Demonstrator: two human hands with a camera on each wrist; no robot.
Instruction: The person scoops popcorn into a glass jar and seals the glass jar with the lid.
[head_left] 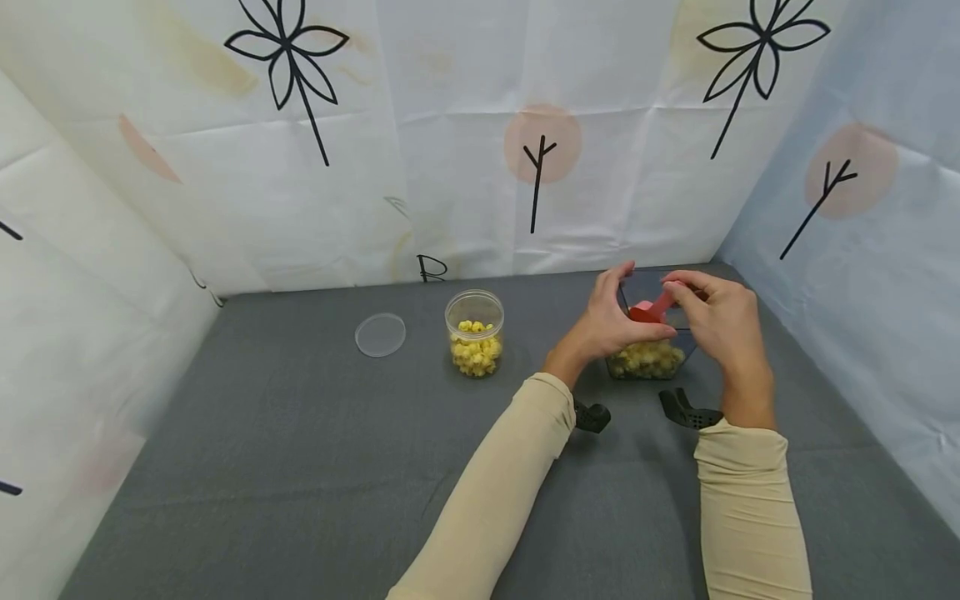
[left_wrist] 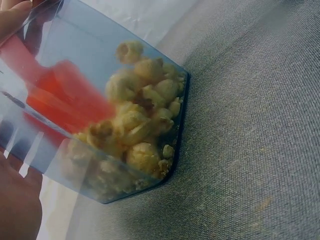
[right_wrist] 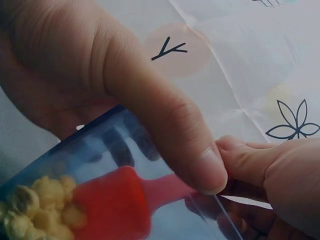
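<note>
My left hand [head_left: 609, 321] grips the left side of a clear bluish container [head_left: 651, 360] that stands on the grey table and holds yellow popcorn [left_wrist: 142, 125]. My right hand [head_left: 712, 318] pinches the handle of a red scoop [head_left: 651, 311] between thumb [right_wrist: 170, 125] and a finger. The red scoop [right_wrist: 117, 207] sits inside the container [left_wrist: 125, 60], its bowl against the popcorn [right_wrist: 35, 205]. In the left wrist view the red scoop [left_wrist: 65, 97] shows through the container wall, and my left hand [left_wrist: 15, 210] shows at the frame's left edge.
A clear round jar [head_left: 474, 332], partly filled with popcorn, stands open left of the hands. Its clear lid [head_left: 380, 334] lies flat further left. The grey table [head_left: 300, 467] is walled by white patterned sheets at back and sides.
</note>
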